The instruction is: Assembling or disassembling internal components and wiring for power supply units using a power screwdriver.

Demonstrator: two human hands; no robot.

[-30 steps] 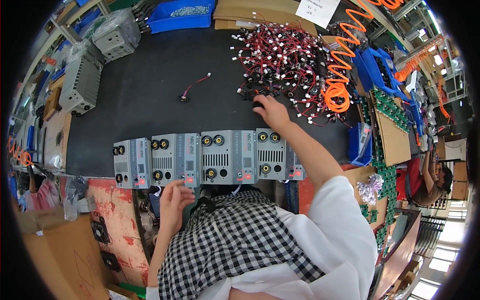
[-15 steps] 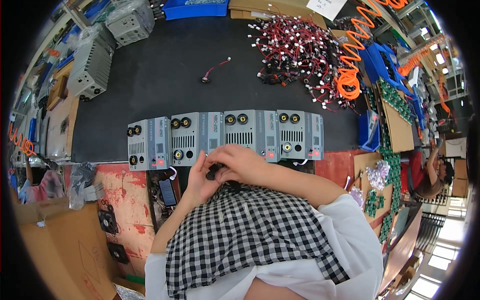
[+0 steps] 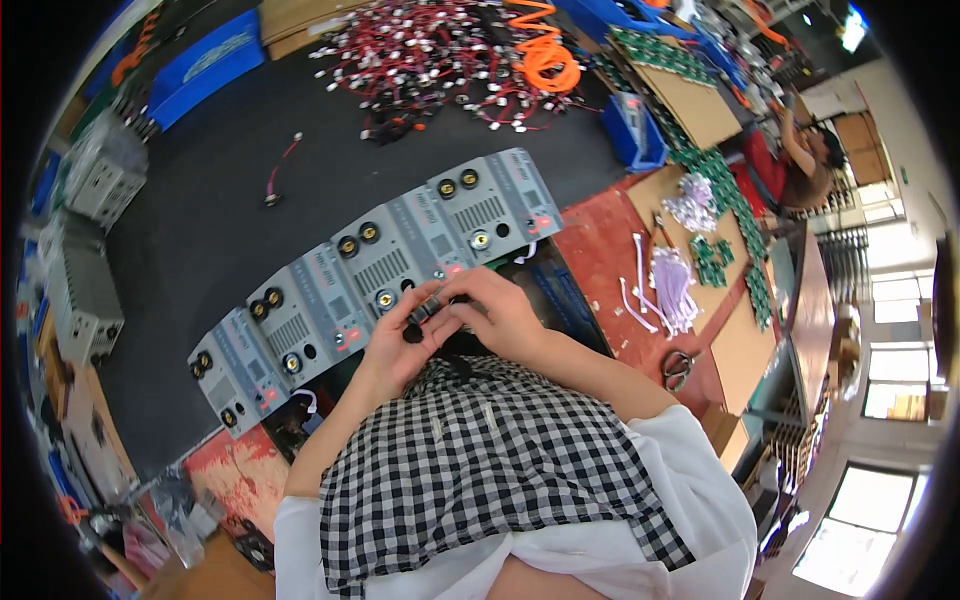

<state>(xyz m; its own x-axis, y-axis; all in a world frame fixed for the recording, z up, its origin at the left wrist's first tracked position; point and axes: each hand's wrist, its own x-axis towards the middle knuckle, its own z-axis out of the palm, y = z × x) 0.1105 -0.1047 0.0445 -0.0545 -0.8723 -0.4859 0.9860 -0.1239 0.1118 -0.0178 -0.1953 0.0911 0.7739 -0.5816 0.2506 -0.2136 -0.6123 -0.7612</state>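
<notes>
Nearest, one black-and-white checked apron (image 3: 500,450). Next, two bare hands, close together: left hand (image 3: 395,345), fingers curled around small dark parts (image 3: 428,306); right hand (image 3: 505,315), thumb and fingers pinched on the same parts, between the palms. Just beyond, four grey panels (image 3: 410,235), slanting row, black sockets fitted. Farther, one red-wired lead (image 3: 284,170), alone on black mat (image 3: 220,200); heaped leads (image 3: 420,50); blue tray (image 3: 205,65), far left.

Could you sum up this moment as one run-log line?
left hand: holding small dark parts | right hand: holding them too | near: four grey panels in a row | beyond: red-wired pile, orange coiled hose
</notes>
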